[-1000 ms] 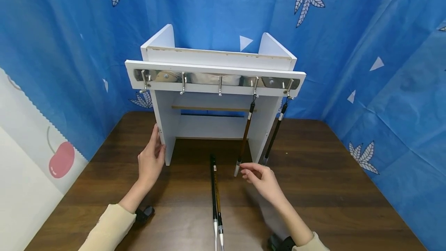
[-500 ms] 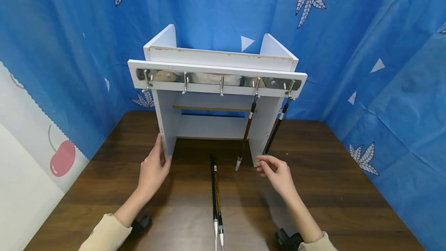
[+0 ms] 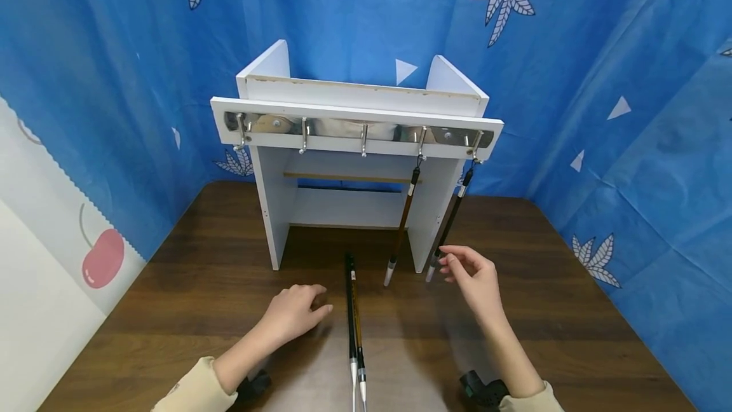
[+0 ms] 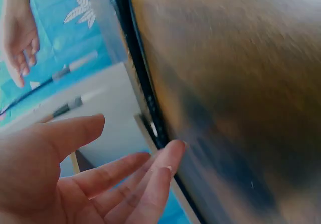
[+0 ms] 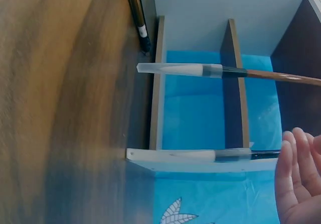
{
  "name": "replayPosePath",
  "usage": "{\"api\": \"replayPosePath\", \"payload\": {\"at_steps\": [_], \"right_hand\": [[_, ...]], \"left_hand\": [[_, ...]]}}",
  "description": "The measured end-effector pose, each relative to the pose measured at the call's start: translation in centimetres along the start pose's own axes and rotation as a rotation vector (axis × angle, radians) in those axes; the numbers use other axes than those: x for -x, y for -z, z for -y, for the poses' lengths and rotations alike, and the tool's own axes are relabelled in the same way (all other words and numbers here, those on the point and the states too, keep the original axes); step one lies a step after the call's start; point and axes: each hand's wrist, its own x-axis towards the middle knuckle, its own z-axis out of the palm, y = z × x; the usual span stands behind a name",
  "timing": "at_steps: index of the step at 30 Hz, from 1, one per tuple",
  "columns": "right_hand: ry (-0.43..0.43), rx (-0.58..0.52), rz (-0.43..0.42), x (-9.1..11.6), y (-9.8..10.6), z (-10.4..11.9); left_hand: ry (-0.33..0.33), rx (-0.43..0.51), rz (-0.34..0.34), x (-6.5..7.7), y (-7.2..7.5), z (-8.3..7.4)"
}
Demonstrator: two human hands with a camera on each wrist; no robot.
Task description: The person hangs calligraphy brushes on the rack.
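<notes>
My left hand [image 3: 291, 313] is over the table, thumb and fingers apart and holding nothing, just left of two calligraphy brushes lying side by side. One lying brush is black [image 3: 350, 316], the other brown [image 3: 358, 332]; their white tips point toward me. On the hook rail [image 3: 337, 145], a brown calligraphy brush [image 3: 405, 215] hangs from the second hook from the right. The rightmost hook carries a dark calligraphy brush [image 3: 455, 208]. Loosely bent fingers of my right hand [image 3: 477, 278] are beside this dark brush's lower end, close to its clear cap [image 5: 233, 155].
The white shelf stand [image 3: 366, 95] stands on the brown wooden table [image 3: 543, 310], its hook rail across the front. Three hooks on the left carry nothing. A blue patterned curtain [image 3: 349, 11] hangs behind and at the sides.
My left hand has left the stand's left side panel and come down toward the lying brushes. My right hand has moved right, from the brown hanging brush to the dark one.
</notes>
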Motion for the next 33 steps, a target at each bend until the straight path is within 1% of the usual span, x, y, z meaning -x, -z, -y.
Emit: {"api": "replayPosePath", "payload": {"at_steps": [2, 4, 7, 10, 12, 15, 19, 22, 24, 26, 30, 33], "right_hand": [[0.023, -0.018, -0.049, -0.3, 0.3, 0.0], [0.040, -0.032, -0.092, -0.7, 0.6, 0.1], [0.061, -0.043, -0.137, -1.5, 1.1, 0.3], [0.082, -0.025, -0.155, -2.7, 1.5, 0.4], [0.092, -0.010, -0.136, -3.6, 1.7, 0.3], [0.093, 0.010, -0.073, -5.1, 2.0, -0.4], [0.081, 0.050, 0.014, -6.9, 2.1, -2.4], [0.076, 0.045, 0.065, -7.9, 2.0, -3.8], [0.085, 0.025, 0.091, -8.2, 1.8, -4.3], [0.098, -0.019, 0.113, -8.4, 1.7, -4.6], [0.120, -0.059, 0.142, -8.5, 1.8, -5.3], [0.134, -0.081, 0.161, -8.7, 1.8, -5.6]], "left_hand": [[-0.033, 0.018, 0.013, -0.2, -0.4, -0.3], [-0.051, 0.040, 0.032, -0.3, -0.8, -0.4], [-0.059, 0.076, 0.058, -0.6, -1.5, -0.4], [-0.057, 0.088, 0.074, -0.9, -2.0, -0.6], [-0.049, 0.070, 0.075, -1.1, -2.4, -0.7], [-0.037, 0.022, 0.068, -1.4, -2.9, -0.9], [-0.033, -0.036, 0.057, -1.5, -3.3, -1.1], [-0.027, -0.063, 0.054, -1.5, -3.5, -1.2], [-0.022, -0.072, 0.054, -1.5, -3.5, -1.3], [-0.020, -0.078, 0.054, -1.6, -3.6, -1.4], [-0.021, -0.090, 0.053, -1.8, -3.7, -1.7], [-0.015, -0.120, 0.052, -2.0, -3.7, -1.8]]}}
